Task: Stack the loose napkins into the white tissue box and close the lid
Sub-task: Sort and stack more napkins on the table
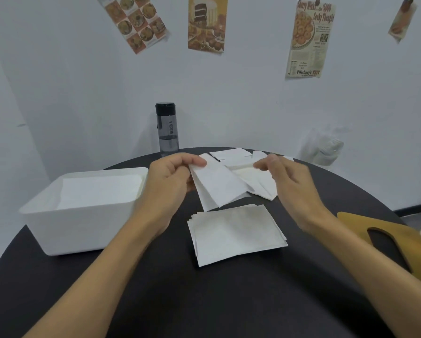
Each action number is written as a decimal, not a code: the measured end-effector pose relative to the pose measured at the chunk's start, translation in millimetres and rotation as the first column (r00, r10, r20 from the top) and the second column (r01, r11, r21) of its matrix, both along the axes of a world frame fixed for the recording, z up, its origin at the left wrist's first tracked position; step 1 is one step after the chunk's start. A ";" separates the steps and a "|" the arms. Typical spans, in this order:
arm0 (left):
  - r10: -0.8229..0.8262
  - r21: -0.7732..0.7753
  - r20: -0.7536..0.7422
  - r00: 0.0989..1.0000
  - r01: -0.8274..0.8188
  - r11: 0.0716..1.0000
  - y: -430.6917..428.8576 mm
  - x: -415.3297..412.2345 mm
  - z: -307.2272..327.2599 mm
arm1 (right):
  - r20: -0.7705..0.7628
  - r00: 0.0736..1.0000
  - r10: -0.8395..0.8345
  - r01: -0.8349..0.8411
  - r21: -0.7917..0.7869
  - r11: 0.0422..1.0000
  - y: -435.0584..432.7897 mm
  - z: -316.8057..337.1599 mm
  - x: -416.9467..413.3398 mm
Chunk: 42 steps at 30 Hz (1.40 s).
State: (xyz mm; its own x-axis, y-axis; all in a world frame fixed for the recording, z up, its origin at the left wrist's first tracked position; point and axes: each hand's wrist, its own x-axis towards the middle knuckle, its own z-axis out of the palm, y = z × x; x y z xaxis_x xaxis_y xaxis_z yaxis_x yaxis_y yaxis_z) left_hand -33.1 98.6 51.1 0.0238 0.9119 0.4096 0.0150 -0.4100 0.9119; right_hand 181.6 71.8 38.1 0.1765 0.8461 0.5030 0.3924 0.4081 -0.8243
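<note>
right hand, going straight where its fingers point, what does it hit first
Probably the loose napkins just beyond its fingertips: the right hand points leftward at them. Past those, the napkin bundle the left hand pinches. Depth is unclear.

A dark see-through water bottle (pixel 168 129) with a black cap stands upright on the round black counter (pixel 229 301), just beyond the left hand (pixel 168 179). Beyond the right hand (pixel 287 179), a blurred clear plastic bundle (pixel 323 150) sits by the wall (pixel 82 81). Food posters (pixel 206 24) hang high above both.

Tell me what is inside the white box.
A flat layer of white napkins lies inside the white tissue box. They cover its bottom, so how many are stacked cannot be seen.
</note>
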 end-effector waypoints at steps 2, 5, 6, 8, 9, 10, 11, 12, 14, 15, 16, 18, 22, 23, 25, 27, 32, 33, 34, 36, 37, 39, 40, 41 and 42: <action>-0.134 -0.030 0.160 0.978 0.141 0.990 -4.1 -1.3 4.5 | -0.140 0.989 0.040 -0.061 -0.147 0.987 6.0 -0.8 6.6; -0.252 -0.039 0.223 0.942 0.266 0.963 -9.9 -2.1 6.3 | -0.442 0.869 0.221 -0.378 -0.305 0.874 7.6 -2.5 12.0; -0.250 -0.044 0.198 0.948 0.264 0.964 -10.6 -1.9 6.4 | -0.483 0.837 0.259 -0.444 -0.321 0.837 6.6 -1.2 14.0; -0.229 -0.055 0.142 0.963 0.239 0.970 -8.9 -1.1 4.9 | -0.551 0.773 0.314 -0.534 -0.299 0.791 3.8 3.1 17.1; -0.209 -0.070 0.106 0.972 0.217 0.974 -7.3 -0.3 3.3 | -0.561 0.764 0.319 -0.542 -0.289 0.789 2.1 4.8 17.5; -0.178 -0.087 0.045 0.983 0.181 0.980 -5.0 0.2 1.3 | -0.531 0.790 0.307 -0.513 -0.299 0.805 2.5 3.3 18.7; -0.146 -0.096 -0.037 0.989 0.142 0.985 -2.3 -0.2 -1.5 | -0.459 0.842 0.283 -0.456 -0.325 0.829 2.7 0.7 18.8; -0.109 -0.093 -0.149 0.983 0.096 0.991 -0.3 -0.9 -4.1 | -0.349 0.900 0.261 -0.383 -0.348 0.855 2.7 -2.8 18.3; -0.080 -0.094 -0.362 0.929 0.050 0.994 1.3 -2.3 -7.1 | -0.100 0.971 0.215 -0.237 -0.355 0.905 2.7 -9.3 15.5; -0.103 -0.115 -0.441 0.892 0.058 0.992 1.2 -2.4 -8.0 | 0.003 0.983 0.186 -0.173 -0.347 0.922 3.8 -11.7 14.3; -0.130 -0.142 -0.513 0.848 0.066 0.988 1.3 -2.5 -9.5 | 0.083 0.983 0.162 -0.125 -0.339 0.932 5.3 -14.1 13.6; -0.164 -0.181 -0.653 0.739 0.057 0.982 2.2 -3.1 -13.7 | 0.188 0.972 0.144 -0.073 -0.341 0.937 9.2 -20.4 13.3; -0.122 -0.116 -0.813 0.570 0.046 0.992 11.8 -5.9 -26.6 | 0.387 0.903 0.185 -0.034 -0.366 0.930 14.9 -31.6 20.0; -0.119 -0.104 -0.823 0.556 0.059 0.993 12.5 -5.5 -29.2 | 0.406 0.888 0.216 -0.034 -0.411 0.911 14.8 -31.3 22.0; -0.170 -0.141 -0.853 0.493 0.095 0.985 9.2 -2.5 -33.0 | 0.443 0.843 0.304 -0.037 -0.517 0.855 14.4 -30.1 24.7; -0.222 -0.188 -0.886 0.407 0.122 0.974 6.0 2.4 -37.3 | 0.480 0.790 0.380 -0.038 -0.581 0.813 14.2 -30.0 24.8; -0.263 -0.223 -0.889 0.376 0.146 0.964 6.1 5.8 -38.6 | 0.455 0.792 0.408 -0.053 -0.614 0.788 15.5 -30.1 28.1; -0.267 -0.225 -0.886 0.380 0.151 0.963 6.2 5.8 -38.0 | 0.451 0.790 0.416 -0.058 -0.620 0.783 15.5 -29.8 28.7; -0.276 -0.235 -0.878 0.390 0.150 0.960 4.9 6.2 -36.9 | 0.447 0.789 0.422 -0.065 -0.621 0.781 15.5 -29.7 28.9; -0.291 -0.253 -0.850 0.439 0.143 0.957 3.7 6.9 -34.1 | 0.441 0.786 0.433 -0.083 -0.620 0.780 14.7 -29.1 28.0; -0.289 -0.256 -0.838 0.463 0.133 0.957 4.1 6.5 -33.0 | 0.441 0.784 0.438 -0.088 -0.618 0.781 14.3 -29.0 27.6; -0.277 -0.261 -0.836 0.474 0.099 0.960 4.8 5.3 -31.3 | 0.434 0.786 0.440 -0.104 -0.609 0.787 13.9 -30.7 27.3; -0.268 -0.260 -0.843 0.467 0.083 0.962 4.9 4.7 -30.8 | 0.424 0.793 0.438 -0.116 -0.600 0.791 13.9 -31.7 27.4; -0.265 -0.259 -0.846 0.462 0.078 0.963 5.4 4.3 -30.5 | 0.411 0.800 0.437 -0.131 -0.591 0.796 13.7 -32.4 27.4; -0.274 -0.263 -0.844 0.462 0.088 0.961 6.1 3.7 -30.9 | 0.399 0.805 0.439 -0.148 -0.582 0.800 13.4 -32.8 27.0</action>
